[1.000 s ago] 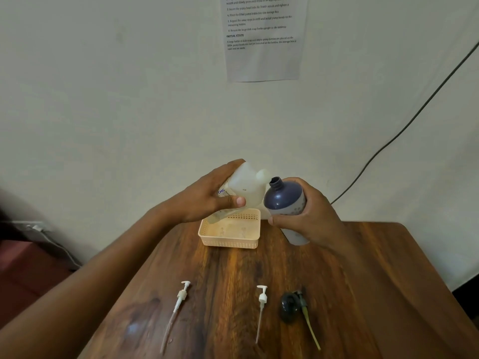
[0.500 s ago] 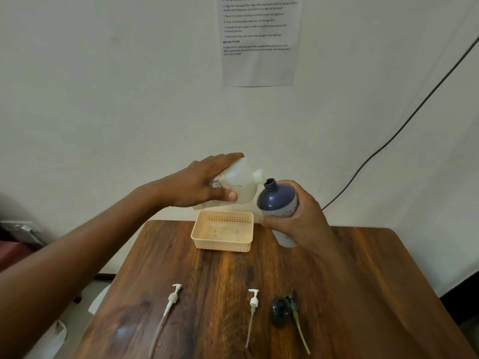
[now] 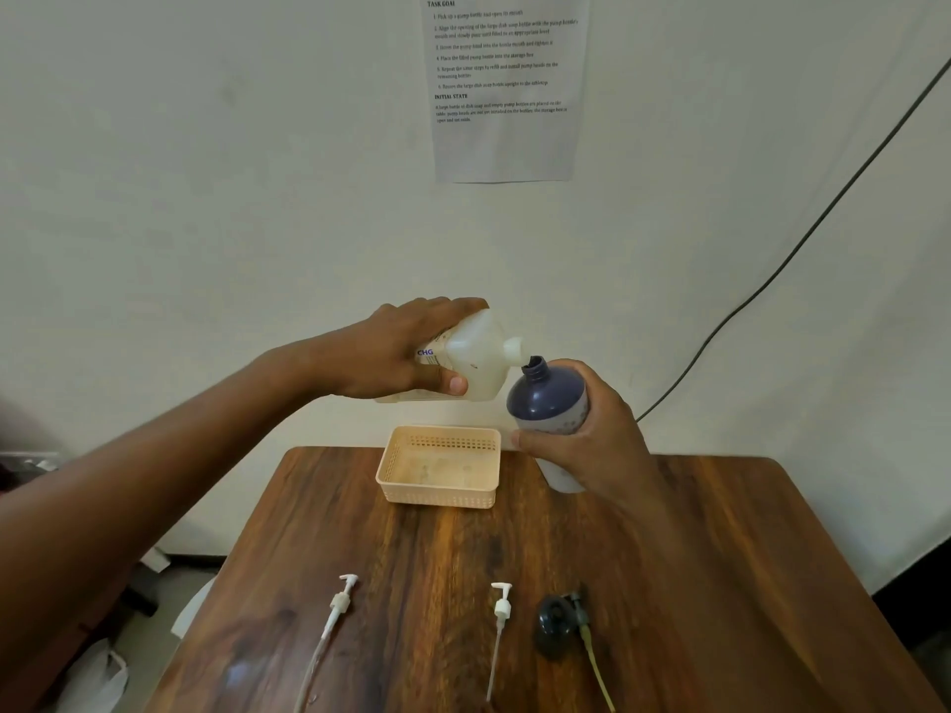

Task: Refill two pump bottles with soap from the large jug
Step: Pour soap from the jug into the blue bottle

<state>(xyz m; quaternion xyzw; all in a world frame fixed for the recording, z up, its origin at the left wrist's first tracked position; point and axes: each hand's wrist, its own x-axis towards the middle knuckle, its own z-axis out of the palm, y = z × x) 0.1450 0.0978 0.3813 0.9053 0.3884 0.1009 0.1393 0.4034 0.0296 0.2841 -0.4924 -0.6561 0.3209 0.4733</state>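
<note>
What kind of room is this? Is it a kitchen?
Probably not a kitchen. It looks like a plain room set up for recording a task: a printed instruction sheet headed "TASK GOAL" is taped to the bare wall, a small wooden table stands against that wall, and a loose black cable runs across it.

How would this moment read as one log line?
left hand: holds tilted jug | right hand: holds dark bottle | spout at mouth | basket empty
</note>
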